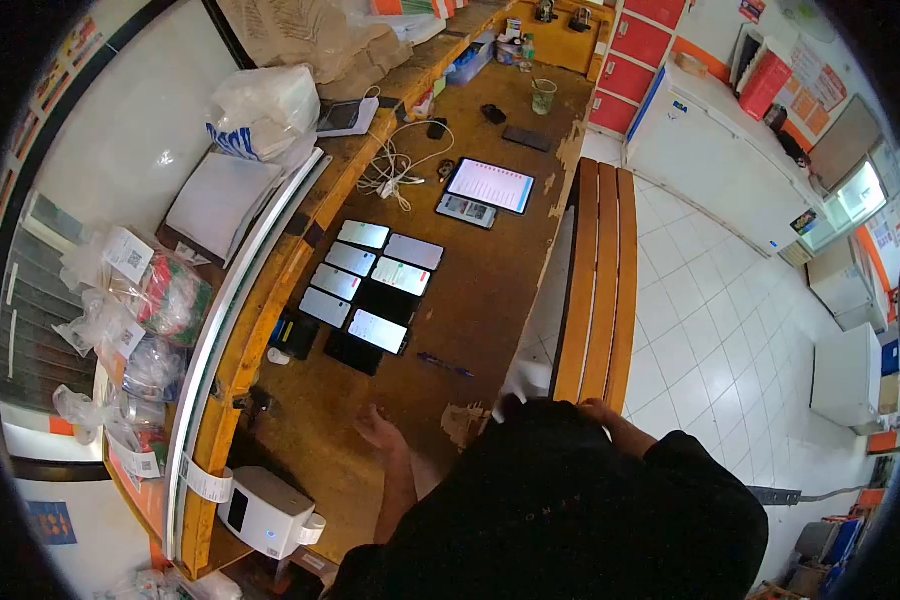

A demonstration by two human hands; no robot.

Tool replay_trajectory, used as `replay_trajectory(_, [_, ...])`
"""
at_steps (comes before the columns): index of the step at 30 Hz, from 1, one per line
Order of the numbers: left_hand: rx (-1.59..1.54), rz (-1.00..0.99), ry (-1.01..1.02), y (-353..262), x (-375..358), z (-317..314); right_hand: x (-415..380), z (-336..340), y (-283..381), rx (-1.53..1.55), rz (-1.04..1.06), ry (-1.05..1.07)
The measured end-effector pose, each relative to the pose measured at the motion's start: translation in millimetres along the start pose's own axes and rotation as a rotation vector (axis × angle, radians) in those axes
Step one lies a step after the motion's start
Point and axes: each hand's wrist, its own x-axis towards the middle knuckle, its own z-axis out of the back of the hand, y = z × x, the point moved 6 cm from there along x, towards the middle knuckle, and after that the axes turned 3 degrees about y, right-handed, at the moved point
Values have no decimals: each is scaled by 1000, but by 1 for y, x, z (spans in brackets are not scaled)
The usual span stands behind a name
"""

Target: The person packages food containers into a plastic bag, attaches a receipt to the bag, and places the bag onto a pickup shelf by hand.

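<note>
My left hand [380,430] is over the brown wooden table [440,320], its fingers apart and holding nothing. Ahead of it, several smartphones lie flat in two rough columns. Nearest is a dark-screened phone [353,353], beside a phone with a lit screen [377,332]. Another lit phone [401,275] shows green and red marks. A blue pen [445,365] rests to the right of the phones. My right hand [598,411] is low beside the end of the slatted wooden bench [595,280]; its fingers are mostly hidden against my black shirt.
Farther up the table are a lit tablet [490,185], a phone [466,210], tangled white cables [392,180] and a glass [543,95]. A white label printer [268,512] stands near left. Plastic-wrapped parcels [155,290] line the left ledge. A white chest freezer [710,150] stands across the tiled floor.
</note>
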Motion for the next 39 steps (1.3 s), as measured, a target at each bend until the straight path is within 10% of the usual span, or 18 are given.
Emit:
replay_trajectory(3, [67,70,-82,-12,-37,-29,32,33,33,-104,-353,125])
replay_trajectory(6, [458,6,38,-29,-67,-68,139,75,26,-100,266,-156])
replay_trajectory(8, [587,-36,28,4,-69,-82,131,120,122,-76,64,-324])
replay_trajectory(19, [510,56,315,104,-43,-371,303,266,380,-162,900,-659])
replay_trajectory(24, [1138,-64,124,133,-1,-463,441,339,407,-169,1116,-514])
replay_trajectory(36, [1202,-401,92,147,18,-499,539,353,437,-343,914,-2])
replay_trajectory(39, [1142,-333,80,150,21,-498,524,327,477,-609,1253,32])
